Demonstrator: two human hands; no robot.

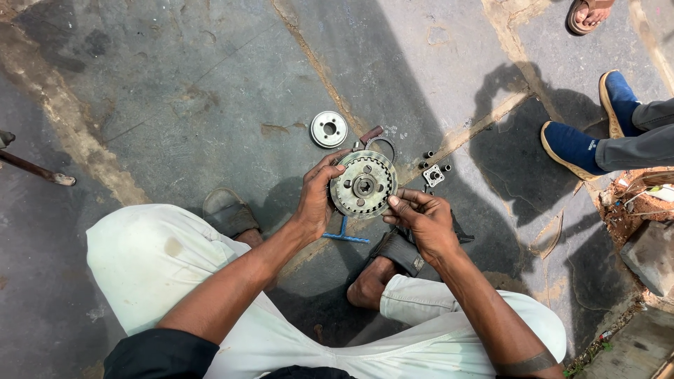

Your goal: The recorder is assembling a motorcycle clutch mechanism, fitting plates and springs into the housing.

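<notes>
Two hands carry a toothed metal hub (364, 185) above the concrete floor (175, 91). My left hand (316, 200) clamps its rim, steadying the face toward me; my right hand (421, 217) pinches the opposite edge. Removed round plate (328, 129) and bolts (435, 163) lie just beyond, within reach.
</notes>
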